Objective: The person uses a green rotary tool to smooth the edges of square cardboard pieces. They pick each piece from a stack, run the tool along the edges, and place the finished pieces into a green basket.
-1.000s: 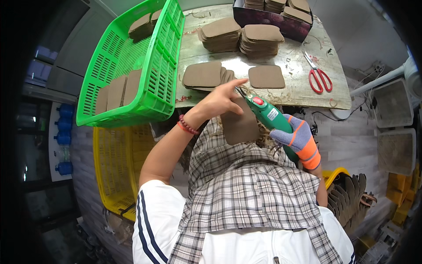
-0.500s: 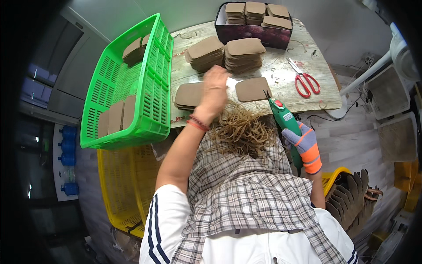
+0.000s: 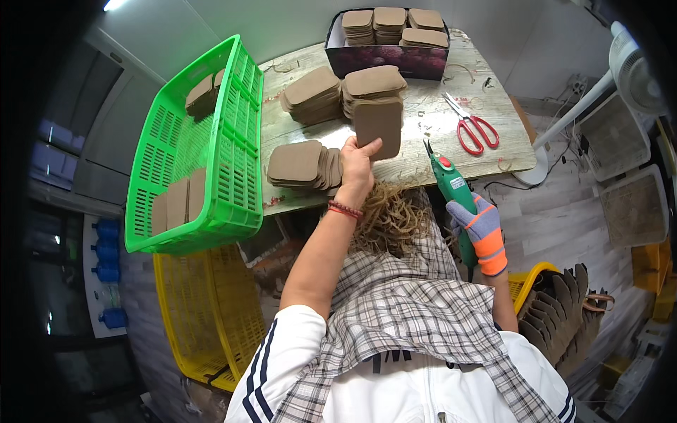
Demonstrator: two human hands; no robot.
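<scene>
My bare left hand [image 3: 358, 166] grips the lower edge of a flat brown rounded-corner piece [image 3: 379, 125], thumb on top. The piece is held up in front of a tall stack of like pieces [image 3: 372, 82]. A second tall stack [image 3: 311, 96] stands beside that one, and a fanned, leaning pile [image 3: 295, 164] lies left of my hand. My right hand [image 3: 481, 231], in a grey and orange glove, is wrapped round green electric scissors [image 3: 450, 183] with a red button. Their thin forked tip points up at the table edge. Curly brown trimmings [image 3: 393, 217] heap on my checked apron.
A green crate [image 3: 243, 144] with brown pieces stands left, above a yellow crate [image 3: 204, 310]. Red-handled scissors [image 3: 478, 134] lie on the table's right. A dark box [image 3: 386, 59] of stacked pieces sits at the back. Another yellow basket [image 3: 525, 282] holds pieces lower right.
The flat piece that lay near the table edge is now up in my left hand, which has moved right. The left pile looks higher and fanned out. My right hand keeps its hold.
</scene>
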